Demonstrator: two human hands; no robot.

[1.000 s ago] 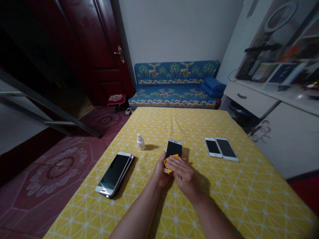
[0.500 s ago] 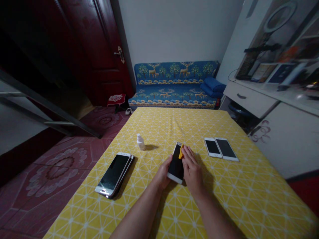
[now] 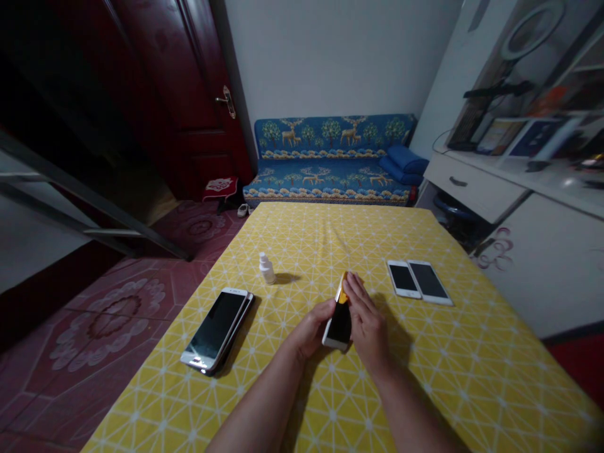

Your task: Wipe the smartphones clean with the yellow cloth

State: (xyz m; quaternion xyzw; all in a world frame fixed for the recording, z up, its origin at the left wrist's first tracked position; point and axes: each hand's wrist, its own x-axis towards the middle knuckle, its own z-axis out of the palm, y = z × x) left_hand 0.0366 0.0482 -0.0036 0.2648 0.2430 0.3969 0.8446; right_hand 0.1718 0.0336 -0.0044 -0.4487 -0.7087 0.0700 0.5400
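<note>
My left hand (image 3: pixel 314 327) grips a white-edged phone (image 3: pixel 338 324) by its lower left side and holds it tilted on edge above the yellow tablecloth (image 3: pixel 330 239). My right hand (image 3: pixel 368 324) lies against the phone's right side, its fingers stretched along the dark screen and pressing a small yellow cloth (image 3: pixel 343 294) near the phone's top.
Two stacked phones (image 3: pixel 217 330) lie at the left of the table, and a small white bottle (image 3: pixel 267 268) stands behind them. Two more phones (image 3: pixel 419 281) lie side by side at the right. A white cabinet (image 3: pixel 533 207) flanks the table's right; a blue sofa (image 3: pixel 330 160) stands beyond.
The phone has been turned from lying nearly flat to standing more on its edge. My right hand with the yellow cloth slid from the phone's lower end up to its top.
</note>
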